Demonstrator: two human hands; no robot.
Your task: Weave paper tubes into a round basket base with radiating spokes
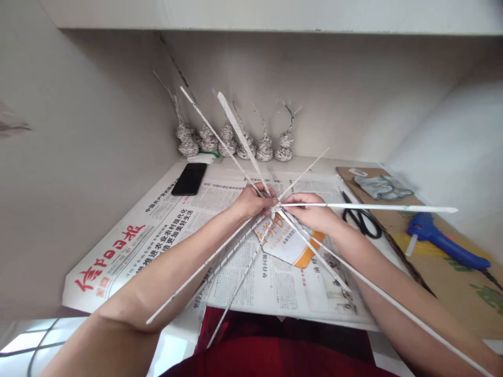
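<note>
Several thin rolled-paper sticks (pixel 236 128) fan out in all directions from a small woven centre (pixel 278 208) held above the newspaper. My left hand (pixel 255 201) is closed on the left side of that centre, thumb on top. From the right, my right hand (pixel 308 209) pinches the centre and a white paper stick (pixel 365 206) that points right. Both hands are almost touching. Below them lies a piece of printed card (pixel 288 248), white with orange edges and lettering. The fingers under the weave are partly hidden.
Newspaper (pixel 157 246) covers the table. Along the back wall stand several woven paper gourds (pixel 264 149). A black phone (pixel 189 179) lies back left. At right are black-handled scissors (pixel 361 220), a cardboard sheet (pixel 444 272), a grey cloth-like item (pixel 383 187) and a blue glue gun (pixel 448 243). A shelf (pixel 275 18) overhangs.
</note>
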